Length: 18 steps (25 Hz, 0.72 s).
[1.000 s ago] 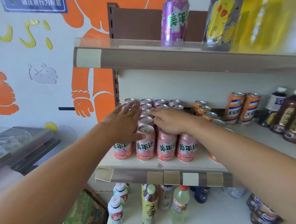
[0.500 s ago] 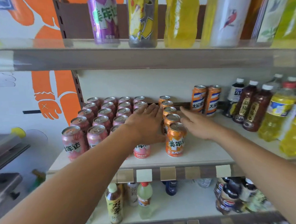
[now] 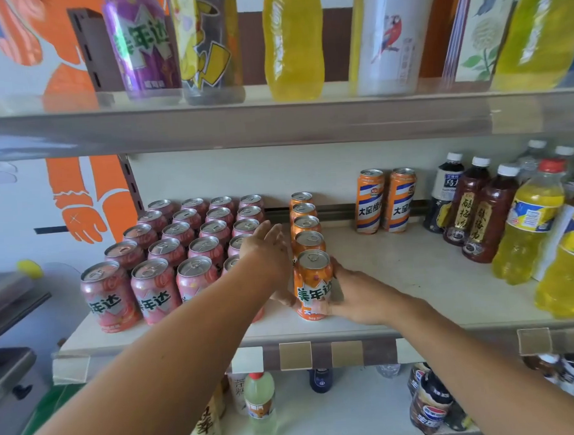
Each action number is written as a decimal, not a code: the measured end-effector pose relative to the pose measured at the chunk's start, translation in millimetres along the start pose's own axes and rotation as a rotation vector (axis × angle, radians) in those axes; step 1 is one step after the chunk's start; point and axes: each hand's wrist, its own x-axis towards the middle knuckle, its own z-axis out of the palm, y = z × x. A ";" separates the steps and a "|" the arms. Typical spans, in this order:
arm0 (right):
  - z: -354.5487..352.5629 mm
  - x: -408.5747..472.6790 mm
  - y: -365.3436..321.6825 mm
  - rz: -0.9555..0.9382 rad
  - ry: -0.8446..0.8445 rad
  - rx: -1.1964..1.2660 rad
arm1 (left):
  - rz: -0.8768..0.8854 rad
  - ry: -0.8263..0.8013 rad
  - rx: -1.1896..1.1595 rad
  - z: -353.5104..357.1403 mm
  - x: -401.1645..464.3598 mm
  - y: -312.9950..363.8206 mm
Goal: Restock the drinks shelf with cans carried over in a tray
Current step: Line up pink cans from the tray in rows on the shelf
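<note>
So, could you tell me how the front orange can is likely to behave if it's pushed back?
The front orange can looks rigid metal, so it should slide upright on the smooth shelf. Its tab appears unopened, so it's probably full and steady. The cans behind would likely shunt along too.

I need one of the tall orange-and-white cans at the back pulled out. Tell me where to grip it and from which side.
Take the right tall can around its upper body, coming from the front right. Bare shelf lies in front of it and to its right; its left side is against the twin can, and the wall is behind. It stands upright, so probably a side wrap with thumb in front suits it.
</note>
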 end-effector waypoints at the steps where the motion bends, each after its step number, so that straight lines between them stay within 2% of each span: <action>1: 3.7 1.4 1.5 -0.013 -0.002 0.012 | 0.003 -0.011 0.020 0.3 4.2 2.9; 5: 7.1 5.1 4.8 -0.039 -0.024 0.020 | 0.007 -0.054 0.023 -0.5 15.6 10.2; 13: -4.6 -5.2 5.0 -0.042 -0.031 -0.041 | -0.035 -0.042 0.012 3.7 10.2 4.9; 16: -15.9 -22.9 8.8 0.012 0.118 -0.322 | -0.109 0.038 -0.159 3.5 -7.7 -10.8; 18: -17.0 -36.7 12.8 -0.002 0.246 -0.503 | -0.114 0.224 -0.266 0.0 -29.2 -13.6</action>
